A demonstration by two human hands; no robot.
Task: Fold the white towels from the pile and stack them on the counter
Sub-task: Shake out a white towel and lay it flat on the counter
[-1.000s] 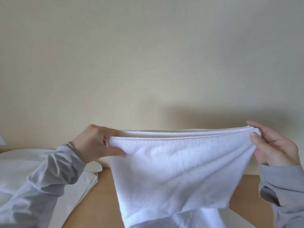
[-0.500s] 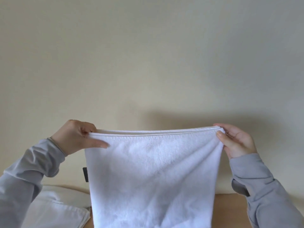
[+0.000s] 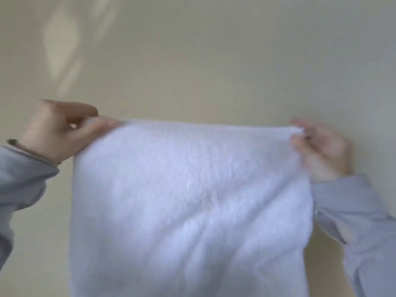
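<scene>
Towel (image 3: 188, 200), white and fluffy, is hanging in the air in front of us, and we are holding it up by its two top corners against a plain cream wall (image 3: 214, 61). Starting at the left, a pale patch of light (image 3: 60, 43) is lying high on the wall, and below it our grey left sleeve (image 3: 21, 181) is showing at the edge, with a thin dark band (image 3: 12, 142) sitting at the wrist. Our left hand (image 3: 57, 131) is pinching the towel's top left corner, the thumb lying along the near face of the cloth and the fingers curling over behind the top edge. Between the hands that edge is running nearly straight and taut, and the cloth is hanging down past the bottom of the view. At the right, our right hand (image 3: 321, 151) is pinching the top right corner between thumb and fingertips, though motion blur is smearing the fingers, and our grey right sleeve (image 3: 360, 221) is slanting down toward the lower right corner
</scene>
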